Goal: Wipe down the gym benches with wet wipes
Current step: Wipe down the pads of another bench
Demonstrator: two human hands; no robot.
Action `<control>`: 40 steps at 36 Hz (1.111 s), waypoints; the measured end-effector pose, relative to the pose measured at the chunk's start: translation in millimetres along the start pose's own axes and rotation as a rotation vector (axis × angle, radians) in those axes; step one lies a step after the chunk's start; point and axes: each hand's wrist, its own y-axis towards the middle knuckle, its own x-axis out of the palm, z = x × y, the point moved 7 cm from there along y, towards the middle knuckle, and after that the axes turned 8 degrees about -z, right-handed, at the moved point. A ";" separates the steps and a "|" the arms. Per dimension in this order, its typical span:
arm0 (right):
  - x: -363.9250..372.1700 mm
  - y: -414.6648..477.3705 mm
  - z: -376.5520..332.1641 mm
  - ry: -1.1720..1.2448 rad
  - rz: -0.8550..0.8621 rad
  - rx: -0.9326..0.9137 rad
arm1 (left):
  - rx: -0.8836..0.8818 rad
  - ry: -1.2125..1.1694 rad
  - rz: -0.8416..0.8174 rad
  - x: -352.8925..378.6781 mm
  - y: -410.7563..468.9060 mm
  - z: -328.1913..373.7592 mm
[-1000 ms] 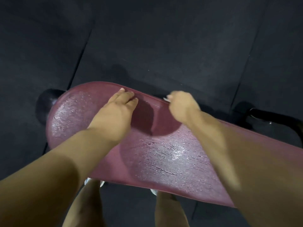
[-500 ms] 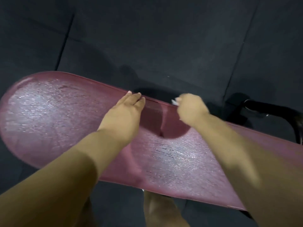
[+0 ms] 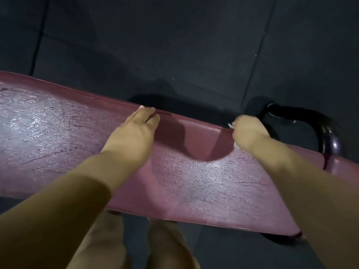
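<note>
A gym: a padded maroon bench (image 3: 194, 181) on a black steel frame (image 3: 328, 133), dark rubber floor mats (image 3: 174, 45).

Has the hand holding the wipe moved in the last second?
Yes: the right hand gripping the wipe slid along the bench's far edge toward the black bar.

both hands (image 3: 134, 136) (image 3: 250, 133) slid rightward along the bench (image 3: 58, 133).

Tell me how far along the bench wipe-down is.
Done: the top of the bench pad glistens wet left and centre. In hand: the right hand grips a white wipe at the far edge; the left hand rests flat on the pad. Left: the dull patch between the hands, apparently, and the section beyond the right-hand seam.
</note>
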 end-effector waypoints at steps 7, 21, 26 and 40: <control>-9.2 -1.6 -120.8 0.143 0.178 -0.398 | 0.034 0.070 0.015 -1.6 4.3 2.6; 11.5 14.2 95.0 0.063 0.008 0.139 | 0.336 0.081 -0.098 2.8 39.1 72.3; 11.2 10.6 56.5 0.111 0.098 -0.050 | 0.348 0.118 -0.163 16.2 47.7 96.1; 2.2 -16.5 77.8 0.438 0.006 -0.422 | 0.252 0.166 -0.172 32.6 56.0 133.3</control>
